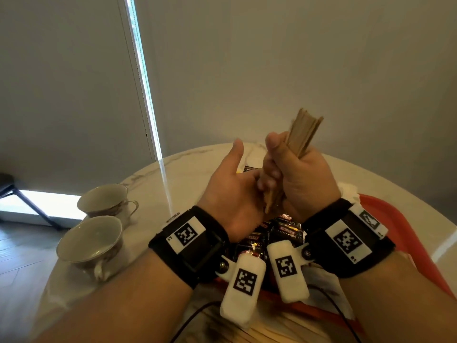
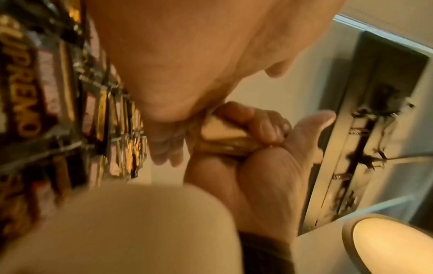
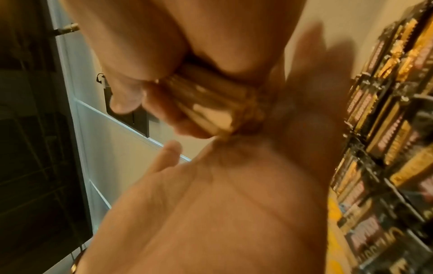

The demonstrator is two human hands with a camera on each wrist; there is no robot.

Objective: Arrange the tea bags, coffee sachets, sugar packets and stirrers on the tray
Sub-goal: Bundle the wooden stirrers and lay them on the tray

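Note:
My right hand point(image 1: 294, 169) is curled round a bundle of wooden stirrers point(image 1: 305, 131), held upright above the tray. The bundle's lower ends point(image 2: 225, 137) butt against my left hand point(image 1: 230, 189), which lies flat with straight fingers and its thumb raised. In the right wrist view the left hand point(image 3: 211, 204) is spread under the stirrers point(image 3: 211, 111). Black coffee sachets point(image 1: 284, 231) lie in rows on the orange tray point(image 1: 398, 233) beneath both hands, also seen as sachets point(image 2: 35, 92) and sachets point(image 3: 386, 129). A yellow-and-black packet point(image 1: 247, 169) peeks out behind the hands.
Two empty teacups point(image 1: 103, 199) point(image 1: 91, 241) stand on the round marble table point(image 1: 185, 164) at the left, the nearer one close to my left wrist. Something white point(image 1: 348, 190) lies at the tray's far right corner. A cable point(image 1: 197, 315) runs along the table's near edge.

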